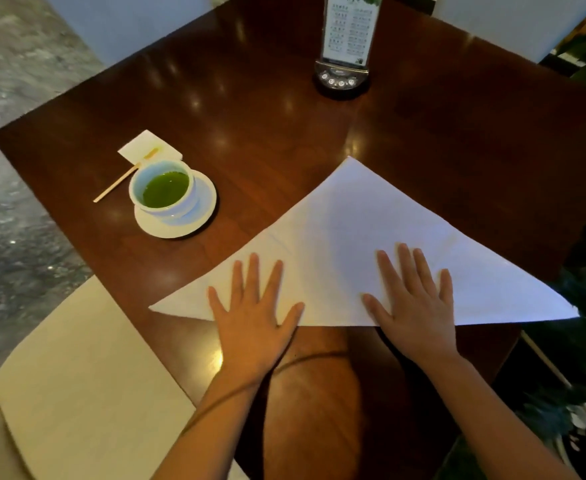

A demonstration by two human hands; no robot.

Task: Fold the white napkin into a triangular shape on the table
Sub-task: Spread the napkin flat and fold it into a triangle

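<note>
The white napkin lies flat on the dark wooden table as a large triangle, its apex pointing away from me and its long edge nearest me. My left hand rests palm down on the napkin's near left part, fingers spread. My right hand presses palm down on the near right part, fingers spread too. Neither hand holds anything.
A white cup of green tea on a saucer stands left of the napkin, with a wooden stirrer and a small white paper behind it. A menu stand is at the far side. A cream chair seat sits at near left.
</note>
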